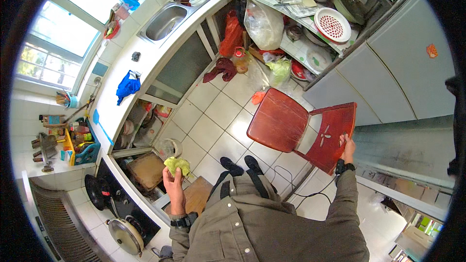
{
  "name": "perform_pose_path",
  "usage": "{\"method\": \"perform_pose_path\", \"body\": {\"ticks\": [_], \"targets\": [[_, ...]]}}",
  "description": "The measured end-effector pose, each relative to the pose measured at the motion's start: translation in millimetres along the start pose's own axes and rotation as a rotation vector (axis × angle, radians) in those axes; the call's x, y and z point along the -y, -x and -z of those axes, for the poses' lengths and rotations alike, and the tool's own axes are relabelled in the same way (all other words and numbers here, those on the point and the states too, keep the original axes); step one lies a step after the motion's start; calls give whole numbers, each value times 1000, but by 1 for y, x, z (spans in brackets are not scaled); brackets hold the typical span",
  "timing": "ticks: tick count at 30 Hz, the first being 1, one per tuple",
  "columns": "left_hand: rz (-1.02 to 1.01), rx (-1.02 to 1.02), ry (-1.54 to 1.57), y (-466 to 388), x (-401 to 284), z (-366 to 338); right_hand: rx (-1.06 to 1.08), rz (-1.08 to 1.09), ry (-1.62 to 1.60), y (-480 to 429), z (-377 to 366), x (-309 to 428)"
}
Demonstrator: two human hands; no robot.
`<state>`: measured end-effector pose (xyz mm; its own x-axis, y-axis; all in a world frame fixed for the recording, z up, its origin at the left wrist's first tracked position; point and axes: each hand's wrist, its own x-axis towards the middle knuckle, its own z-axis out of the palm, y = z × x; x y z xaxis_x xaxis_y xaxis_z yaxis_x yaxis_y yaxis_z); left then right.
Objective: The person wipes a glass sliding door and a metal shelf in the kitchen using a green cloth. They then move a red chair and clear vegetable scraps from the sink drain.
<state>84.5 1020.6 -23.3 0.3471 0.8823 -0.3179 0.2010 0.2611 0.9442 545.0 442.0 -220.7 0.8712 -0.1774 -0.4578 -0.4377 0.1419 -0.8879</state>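
My left hand (175,192) holds a crumpled yellow-green cloth (177,165) between thumb and fingers, in front of the open lower cabinet. On the other side, my right hand (348,149) grips the top of the backrest of a reddish-brown wooden chair (279,120). Its fingers lie against the backrest, close to the flower-shaped cut-out. The chair's seat faces up and looks worn and scratched; its legs are hidden beneath it. A clear round container (171,148) stands on the floor just beyond the cloth.
A white counter (120,66) with a steel sink (165,23) and blue cloth (128,86) runs along the left. Beside the gas hob (105,196) sits a lidded pan (125,236). Bags and an oil bottle (241,60) crowd the far floor. Black cables (313,193) trail near the chair.
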Motion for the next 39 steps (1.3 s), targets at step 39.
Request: {"method": "perform_pose_path", "body": {"ticks": [39], "targets": [[-200,214,116,-327,-56,46,1599,769,940,329,-764,16]]}}
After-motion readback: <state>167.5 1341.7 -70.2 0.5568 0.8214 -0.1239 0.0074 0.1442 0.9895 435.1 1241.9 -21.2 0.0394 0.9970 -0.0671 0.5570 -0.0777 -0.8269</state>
